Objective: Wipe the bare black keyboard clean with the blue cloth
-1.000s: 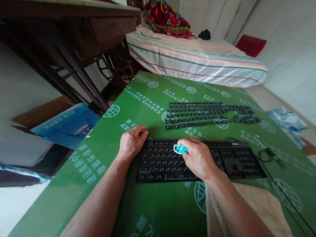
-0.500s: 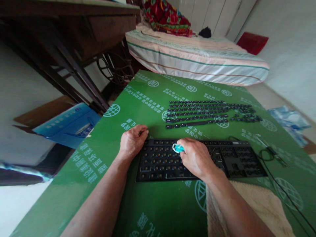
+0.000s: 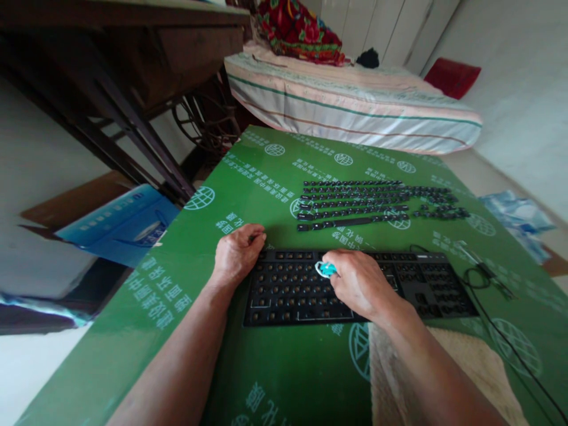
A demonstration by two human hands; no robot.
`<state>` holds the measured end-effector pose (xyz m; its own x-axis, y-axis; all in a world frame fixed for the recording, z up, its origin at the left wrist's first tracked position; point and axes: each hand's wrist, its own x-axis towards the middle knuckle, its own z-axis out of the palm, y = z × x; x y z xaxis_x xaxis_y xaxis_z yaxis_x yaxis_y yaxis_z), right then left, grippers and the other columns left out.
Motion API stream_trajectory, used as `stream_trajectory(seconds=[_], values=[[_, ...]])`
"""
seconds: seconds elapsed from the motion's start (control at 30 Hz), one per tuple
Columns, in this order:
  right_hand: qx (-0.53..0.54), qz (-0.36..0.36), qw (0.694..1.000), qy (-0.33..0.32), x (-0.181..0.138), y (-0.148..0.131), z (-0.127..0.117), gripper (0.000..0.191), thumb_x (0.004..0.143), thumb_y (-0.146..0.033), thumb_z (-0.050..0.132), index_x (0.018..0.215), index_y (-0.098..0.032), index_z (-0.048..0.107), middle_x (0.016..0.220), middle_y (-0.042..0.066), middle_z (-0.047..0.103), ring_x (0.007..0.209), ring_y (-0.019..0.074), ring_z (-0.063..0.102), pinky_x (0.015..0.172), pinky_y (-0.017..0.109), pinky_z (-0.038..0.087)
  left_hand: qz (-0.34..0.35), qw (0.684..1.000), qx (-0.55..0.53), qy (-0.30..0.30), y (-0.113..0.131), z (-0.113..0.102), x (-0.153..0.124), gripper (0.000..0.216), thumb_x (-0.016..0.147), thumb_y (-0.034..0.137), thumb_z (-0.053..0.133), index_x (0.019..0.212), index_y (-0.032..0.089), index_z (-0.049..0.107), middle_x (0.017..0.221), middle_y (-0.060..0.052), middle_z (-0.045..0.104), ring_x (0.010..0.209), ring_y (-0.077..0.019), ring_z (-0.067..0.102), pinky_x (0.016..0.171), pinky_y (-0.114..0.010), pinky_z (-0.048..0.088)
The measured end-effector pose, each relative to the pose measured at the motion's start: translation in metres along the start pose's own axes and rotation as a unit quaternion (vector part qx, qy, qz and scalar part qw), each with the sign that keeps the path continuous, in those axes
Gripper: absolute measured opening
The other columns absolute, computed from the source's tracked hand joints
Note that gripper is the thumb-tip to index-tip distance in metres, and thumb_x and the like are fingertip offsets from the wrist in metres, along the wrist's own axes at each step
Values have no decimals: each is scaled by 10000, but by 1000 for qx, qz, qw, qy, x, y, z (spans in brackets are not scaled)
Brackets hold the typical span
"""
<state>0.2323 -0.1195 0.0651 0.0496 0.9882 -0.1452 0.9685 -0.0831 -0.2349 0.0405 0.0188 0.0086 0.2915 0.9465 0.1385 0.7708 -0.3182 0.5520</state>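
A black keyboard (image 3: 288, 290) with its keycaps off lies across the green tabletop (image 3: 266, 367), bare switch positions showing. At its upper left corner rests my left hand (image 3: 237, 251), closed into a loose fist and touching or nearly touching the edge. A small dark spot shows between those fingers; whether they hold anything, I cannot tell. My right hand (image 3: 357, 284) is over the middle of the keyboard, closed around a small teal-and-white tool (image 3: 327, 270). Only the rounded teal end with its white rim sticks out; the working end is hidden under the hand.
Behind the keyboard, loose black keycaps (image 3: 350, 204) lie in several rows. To the right are a cable (image 3: 501, 331) and a slim metallic tool (image 3: 486, 269). A beige towel (image 3: 470, 367) lies under my right forearm. A bed (image 3: 355, 106) stands beyond the table.
My right hand has shifted slightly to the right over the keyboard with the teal-and-white tool. My left hand stays at the corner.
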Motion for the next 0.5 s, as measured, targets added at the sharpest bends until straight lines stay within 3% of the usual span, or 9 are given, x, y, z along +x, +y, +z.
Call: stream_trajectory(seconds=[0.17, 0.33, 0.5], values=[[36, 2, 998, 44, 1, -1, 4, 262, 796, -91, 498, 983, -203, 644, 991, 51, 692, 909, 183, 619, 744, 266, 389, -1, 1000, 3, 1, 0, -1, 0, 356, 793, 418, 460, 1013, 230, 669, 946, -13, 732, 874, -196, 670, 795, -290, 492], [-19, -4, 1000, -19, 0, -4, -1, 221, 781, -74, 479, 871, -190, 644, 898, 59, 697, 850, 195, 629, 691, 276, 374, -2, 1000, 5, 0, 1, -1, -1, 363, 791, 416, 458, 1008, 219, 673, 938, -15, 731, 862, -191, 669, 808, -284, 490], [-8, 10, 1000, -3, -1, -2, -4, 245, 801, -92, 461, 931, -206, 634, 941, 48, 688, 881, 180, 613, 711, 271, 368, -5, 1000, 7, 1, 0, 1, 0, 365, 785, 420, 462, 1008, 223, 675, 944, -13, 730, 870, -194, 666, 808, -286, 489]])
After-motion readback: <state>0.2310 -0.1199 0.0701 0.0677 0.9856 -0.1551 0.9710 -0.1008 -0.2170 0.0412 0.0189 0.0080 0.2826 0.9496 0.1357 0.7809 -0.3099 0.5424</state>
